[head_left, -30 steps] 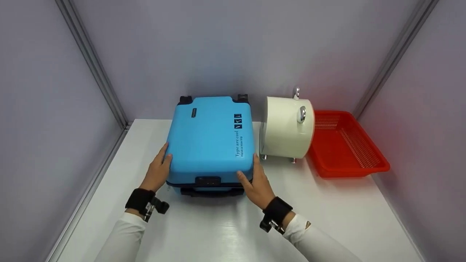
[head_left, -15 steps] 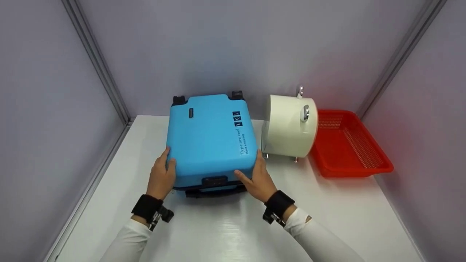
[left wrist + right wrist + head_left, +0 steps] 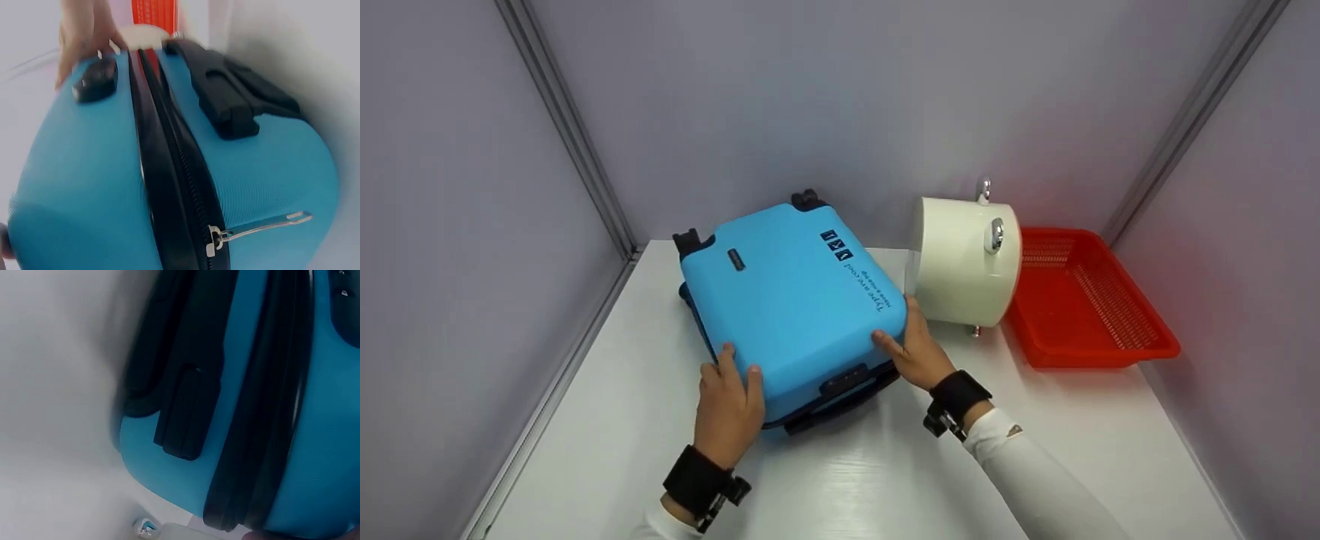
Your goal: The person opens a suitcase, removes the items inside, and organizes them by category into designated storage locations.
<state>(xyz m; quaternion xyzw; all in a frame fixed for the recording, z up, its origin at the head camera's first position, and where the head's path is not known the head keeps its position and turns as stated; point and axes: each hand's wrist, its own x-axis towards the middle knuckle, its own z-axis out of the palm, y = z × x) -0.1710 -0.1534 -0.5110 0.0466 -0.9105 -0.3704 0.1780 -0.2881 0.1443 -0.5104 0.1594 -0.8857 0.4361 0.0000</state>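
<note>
A light blue hard-shell suitcase (image 3: 795,300) lies flat on the white table in the head view, turned at an angle with its wheels toward the back wall. My left hand (image 3: 727,409) holds its near left corner, thumb on the front face and fingers along the side. At the near right corner my right hand (image 3: 919,352) grips the shell, thumb on top; its fingertips are partly hidden behind the edge. Between the hands sits a black lock (image 3: 844,380). The left wrist view shows a black carry handle (image 3: 225,95) and a metal zipper pull (image 3: 259,228).
Right of the suitcase, close to my right hand, stands a cream drum-shaped container (image 3: 967,262) with chrome fittings. Beside it is a red plastic basket (image 3: 1039,360). Grey-white panels (image 3: 870,97) enclose the table (image 3: 840,487) at the back and sides.
The suitcase has rotated counterclockwise, its wheeled end swinging left. My left hand has moved nearer and to the right with its corner; my right hand has shifted slightly right.
</note>
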